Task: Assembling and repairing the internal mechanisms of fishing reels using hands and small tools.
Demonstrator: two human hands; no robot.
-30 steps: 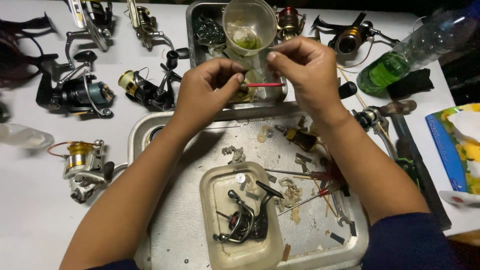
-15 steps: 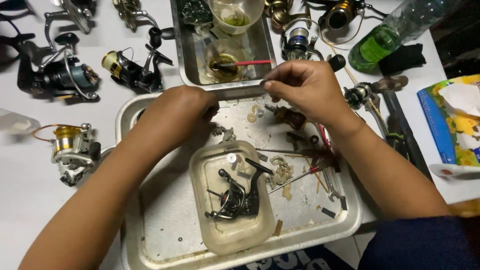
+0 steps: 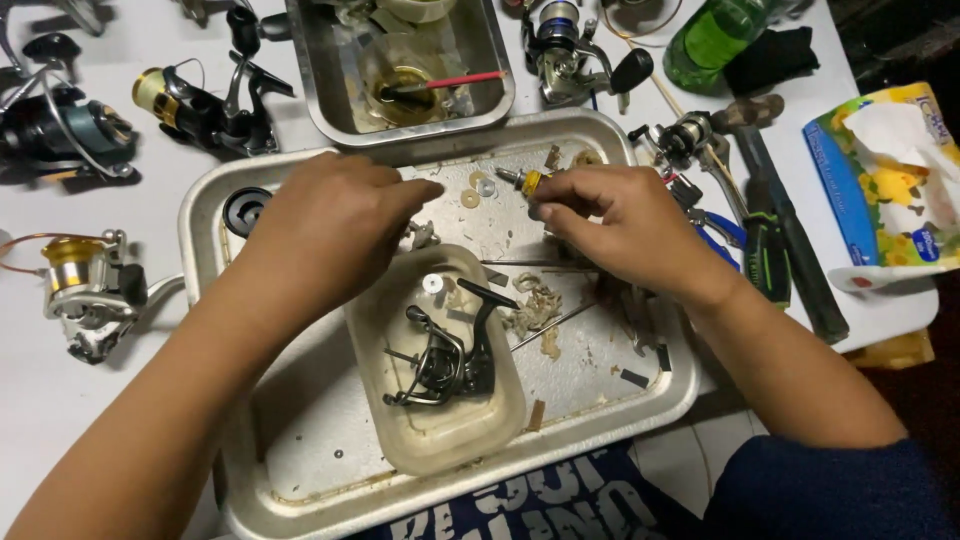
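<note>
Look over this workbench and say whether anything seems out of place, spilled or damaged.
The large metal tray is littered with loose washers, scraps and bits. A partly stripped fishing reel lies in a stained plastic tub. The right hand pinches a small gold part. Nothing looks spilled.

A small gold-and-silver reel part (image 3: 528, 181) lies tilted, pinched at its right end. Pale washers (image 3: 470, 198) lie flat just left of it.
</note>
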